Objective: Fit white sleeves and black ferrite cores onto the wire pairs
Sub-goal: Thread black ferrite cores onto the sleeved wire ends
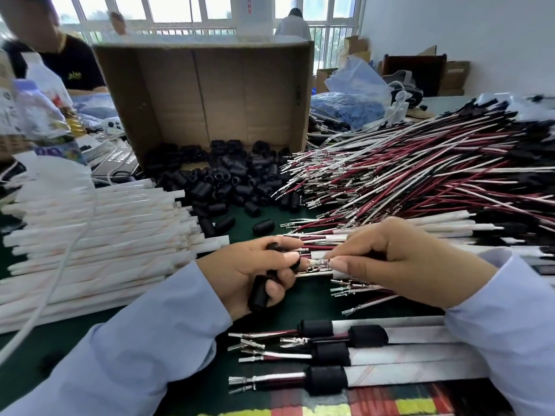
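Note:
My left hand grips several black ferrite cores, one pinched at its fingertips. My right hand pinches the metal terminal ends of a wire pair in a white sleeve, just right of that core. Loose black cores spill from a cardboard box. White sleeves are stacked on the left. Red, white and black wire pairs pile on the right. Several finished pairs with sleeves and cores lie near the front edge.
A white cable hangs across the sleeve stack. Plastic bottles stand at the far left. Blue bags and boxes lie behind the wires. A person in a black shirt sits across the green mat.

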Motion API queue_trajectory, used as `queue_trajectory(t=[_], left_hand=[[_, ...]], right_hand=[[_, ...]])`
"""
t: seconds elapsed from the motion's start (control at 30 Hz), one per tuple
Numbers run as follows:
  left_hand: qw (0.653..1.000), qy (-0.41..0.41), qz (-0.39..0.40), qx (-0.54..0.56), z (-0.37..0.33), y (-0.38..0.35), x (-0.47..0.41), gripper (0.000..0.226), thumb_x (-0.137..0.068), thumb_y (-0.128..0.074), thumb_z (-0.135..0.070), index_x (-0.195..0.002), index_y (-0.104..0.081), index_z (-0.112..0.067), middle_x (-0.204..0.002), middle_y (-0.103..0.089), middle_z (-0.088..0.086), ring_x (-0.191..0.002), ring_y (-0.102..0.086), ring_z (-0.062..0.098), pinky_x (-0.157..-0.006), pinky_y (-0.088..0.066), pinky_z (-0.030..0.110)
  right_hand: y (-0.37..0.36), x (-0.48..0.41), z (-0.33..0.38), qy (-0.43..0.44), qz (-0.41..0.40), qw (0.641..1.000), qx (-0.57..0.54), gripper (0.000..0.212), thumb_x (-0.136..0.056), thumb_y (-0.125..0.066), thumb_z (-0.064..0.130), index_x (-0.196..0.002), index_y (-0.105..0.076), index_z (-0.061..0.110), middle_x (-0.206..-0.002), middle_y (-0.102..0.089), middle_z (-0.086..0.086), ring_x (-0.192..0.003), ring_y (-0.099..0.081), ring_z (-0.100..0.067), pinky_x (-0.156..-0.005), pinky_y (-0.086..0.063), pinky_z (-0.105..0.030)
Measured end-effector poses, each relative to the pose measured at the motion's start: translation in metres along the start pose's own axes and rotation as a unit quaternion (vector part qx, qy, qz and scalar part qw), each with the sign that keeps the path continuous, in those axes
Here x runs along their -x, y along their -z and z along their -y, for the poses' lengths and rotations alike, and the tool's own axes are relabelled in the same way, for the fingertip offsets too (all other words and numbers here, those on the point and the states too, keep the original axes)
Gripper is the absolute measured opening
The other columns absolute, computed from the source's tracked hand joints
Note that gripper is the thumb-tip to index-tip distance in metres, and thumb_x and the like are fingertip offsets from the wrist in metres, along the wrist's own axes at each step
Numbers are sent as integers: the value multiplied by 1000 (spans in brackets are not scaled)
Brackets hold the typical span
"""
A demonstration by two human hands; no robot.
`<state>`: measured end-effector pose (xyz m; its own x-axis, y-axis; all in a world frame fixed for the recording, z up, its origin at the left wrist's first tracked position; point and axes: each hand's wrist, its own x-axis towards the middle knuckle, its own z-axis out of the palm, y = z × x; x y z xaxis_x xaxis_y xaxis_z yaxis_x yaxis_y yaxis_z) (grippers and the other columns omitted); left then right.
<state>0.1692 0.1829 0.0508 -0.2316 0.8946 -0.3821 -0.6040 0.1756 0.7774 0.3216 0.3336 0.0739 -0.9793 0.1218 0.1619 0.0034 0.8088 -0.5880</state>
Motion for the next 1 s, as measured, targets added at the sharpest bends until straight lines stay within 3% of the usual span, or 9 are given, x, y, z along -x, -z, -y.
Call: queue_trajectory(t=[0.1, 0.23, 0.3, 0.43, 0.53, 0.63, 0.83, 0.93, 1.0], left_hand=[[999, -45, 8, -6, 4, -2, -3, 31, -70, -60, -16, -98, -62, -4, -61, -59, -1, -42, -44, 2, -32, -32, 9], [996, -74, 12, -46, 5, -3, -6, 39, -70, -57, -36, -94, -61, -6, -65, -65, 8, -33, -33, -2, -29, -28, 8], [995, -81, 21, -52, 7, -3, -5, 39, -69, -57, -40, -90, -60, -8, -66, -65, 10, -32, -33, -1, -30, -28, 8], [995, -85, 49, -24, 9, -3, -5, 38, -74, -52, -42, -90, -60, -8, -65, -63, 9, -31, -35, 0, -30, -29, 8], [995, -76, 64, -4, 10, -6, -4, 39, -77, -47, -44, -90, -58, -8, -61, -56, 6, -31, -34, 0, -30, -29, 8], [994, -68, 79, 17, 12, -8, -1, 36, -80, -47, -42, -91, -54, -8, -60, -50, 4, -33, -33, 0, -31, -29, 7], [992, -71, 103, 26, 10, -8, 5, 31, -85, -45, -35, -93, -48, -6, -64, -47, 4, -35, -32, -2, -29, -28, 9], [992, -70, 108, 17, 10, -7, 7, 28, -87, -45, -32, -93, -48, -5, -64, -47, 4, -35, -32, -2, -30, -29, 9], [991, -69, 113, 12, 10, -5, 8, 25, -92, -50, -31, -90, -52, -7, -64, -48, 5, -36, -32, -2, -30, -30, 9]], right_hand=[[-4, 3, 2, 9, -58, 998, 9, 33, -85, -53, 48, -93, -77, 27, -61, -57, 17, -64, -56, -7, -57, -43, -21], [-8, 6, -4, 29, -93, 995, 33, 47, -93, -46, 52, -66, -64, 19, -63, -48, 0, -60, -47, -12, -56, -38, -27], [-8, 7, -4, 29, -111, 993, 20, 44, -89, -49, 54, -78, -72, 18, -65, -51, 1, -62, -49, -13, -57, -40, -27], [-8, 7, -2, 42, -150, 987, -23, 25, -84, -56, 47, -102, -70, 37, -64, -56, 5, -63, -53, -11, -56, -40, -17], [-11, 8, 1, 61, -165, 984, -23, 22, -86, -59, 44, -99, -74, 32, -63, -53, 7, -62, -51, -9, -56, -38, -16], [-16, 9, 5, 68, -170, 983, -24, 24, -88, -56, 45, -97, -75, 32, -62, -51, 4, -62, -51, -14, -55, -43, -29], [-16, 7, 7, 53, -137, 989, -12, 33, -93, -47, 41, -84, -71, 20, -65, -60, 3, -65, -57, -14, -60, -47, -37], [-14, 9, 7, 64, -133, 989, -21, 23, -96, -46, 43, -79, -61, 37, -63, -55, 11, -59, -53, -9, -56, -44, -29], [-14, 10, 7, 63, -138, 988, -10, 17, -95, -46, 43, -93, -63, 42, -58, -50, 8, -53, -47, -8, -53, -41, -27]])
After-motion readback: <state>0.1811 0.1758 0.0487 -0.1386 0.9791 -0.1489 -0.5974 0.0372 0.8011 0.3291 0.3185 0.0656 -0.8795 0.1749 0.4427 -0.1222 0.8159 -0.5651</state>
